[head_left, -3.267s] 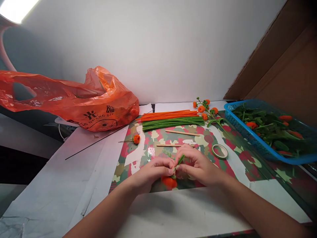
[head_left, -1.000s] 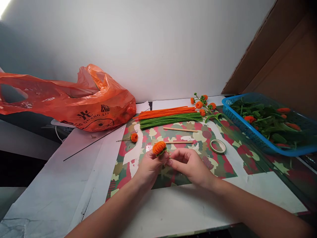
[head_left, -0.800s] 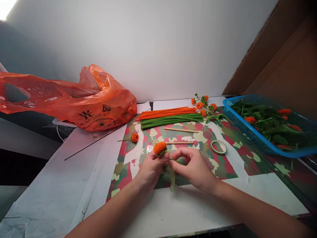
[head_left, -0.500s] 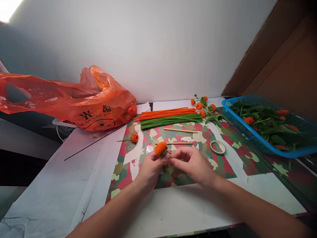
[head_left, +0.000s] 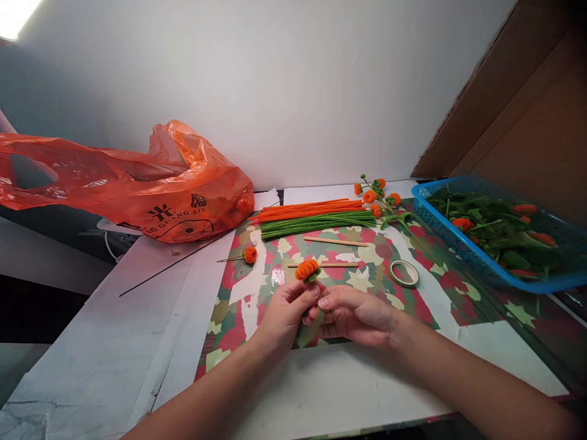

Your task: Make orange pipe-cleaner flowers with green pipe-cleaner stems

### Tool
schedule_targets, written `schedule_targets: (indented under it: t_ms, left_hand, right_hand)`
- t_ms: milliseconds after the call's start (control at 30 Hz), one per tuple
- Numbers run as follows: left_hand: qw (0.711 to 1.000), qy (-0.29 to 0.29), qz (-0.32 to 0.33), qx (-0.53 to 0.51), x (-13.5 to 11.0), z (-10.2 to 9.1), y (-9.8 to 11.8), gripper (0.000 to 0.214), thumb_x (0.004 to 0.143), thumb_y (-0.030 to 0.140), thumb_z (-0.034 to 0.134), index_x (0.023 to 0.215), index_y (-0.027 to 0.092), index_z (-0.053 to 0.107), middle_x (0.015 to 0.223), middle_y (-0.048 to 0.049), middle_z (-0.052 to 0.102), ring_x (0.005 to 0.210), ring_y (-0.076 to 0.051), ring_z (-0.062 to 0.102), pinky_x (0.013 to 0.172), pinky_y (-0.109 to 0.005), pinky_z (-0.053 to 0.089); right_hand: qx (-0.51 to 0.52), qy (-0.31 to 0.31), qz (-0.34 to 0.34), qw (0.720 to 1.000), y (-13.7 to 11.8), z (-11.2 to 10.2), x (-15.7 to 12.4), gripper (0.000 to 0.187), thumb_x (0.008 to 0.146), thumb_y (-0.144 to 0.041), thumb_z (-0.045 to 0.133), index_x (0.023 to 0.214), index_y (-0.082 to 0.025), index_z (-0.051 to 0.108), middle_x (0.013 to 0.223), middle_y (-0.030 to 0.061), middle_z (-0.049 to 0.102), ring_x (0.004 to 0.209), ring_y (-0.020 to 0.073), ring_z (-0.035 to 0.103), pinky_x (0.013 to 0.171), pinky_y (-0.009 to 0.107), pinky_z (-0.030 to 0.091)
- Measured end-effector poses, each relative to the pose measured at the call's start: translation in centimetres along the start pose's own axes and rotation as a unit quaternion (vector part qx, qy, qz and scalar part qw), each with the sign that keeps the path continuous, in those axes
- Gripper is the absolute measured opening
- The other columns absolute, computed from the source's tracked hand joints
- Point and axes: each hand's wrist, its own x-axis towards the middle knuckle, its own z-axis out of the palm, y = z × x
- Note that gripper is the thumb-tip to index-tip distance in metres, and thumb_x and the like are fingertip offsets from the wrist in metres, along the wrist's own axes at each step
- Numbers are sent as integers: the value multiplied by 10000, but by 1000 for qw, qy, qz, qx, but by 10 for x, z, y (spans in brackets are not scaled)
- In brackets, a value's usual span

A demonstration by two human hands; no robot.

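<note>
An orange pipe-cleaner flower [head_left: 306, 270] with green under its head stands tilted above my fingers. My left hand [head_left: 290, 310] pinches it just below the head. Close against it, the fingertips of my right hand [head_left: 355, 315] pinch a pale green strip of floral tape [head_left: 310, 331], which hangs down between the hands. The stem is mostly hidden by my fingers. Left of my hands lies a smaller orange flower [head_left: 250, 255] on a thin wire stem. A roll of floral tape [head_left: 404, 274] lies to the right.
Orange pipe cleaners [head_left: 312, 209] and green pipe cleaners [head_left: 316, 224] lie behind two wooden sticks [head_left: 335, 241]. A finished flower spray [head_left: 378, 197] is at the back. A blue basket [head_left: 481, 260] stands right, an orange plastic bag [head_left: 197, 208] left, near a long dark rod [head_left: 169, 266].
The flower has tipped and shifted slightly right. My right hand has turned, its fingers now under the stem, and the green strip shows hanging between my hands.
</note>
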Motion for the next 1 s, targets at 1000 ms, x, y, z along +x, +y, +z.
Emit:
schedule_targets:
  t_ms: [1000]
  left_hand:
    - [997, 42, -33, -49, 2, 0, 4, 368, 527, 397, 858, 710, 125, 690, 582, 4, 579, 513, -105, 521, 408, -194, 389]
  right_hand:
    - [-122, 28, -71, 990, 3, -7, 3, 231, 685, -329, 740, 761, -136, 639, 672, 5, 607, 646, 129, 599, 634, 263, 453]
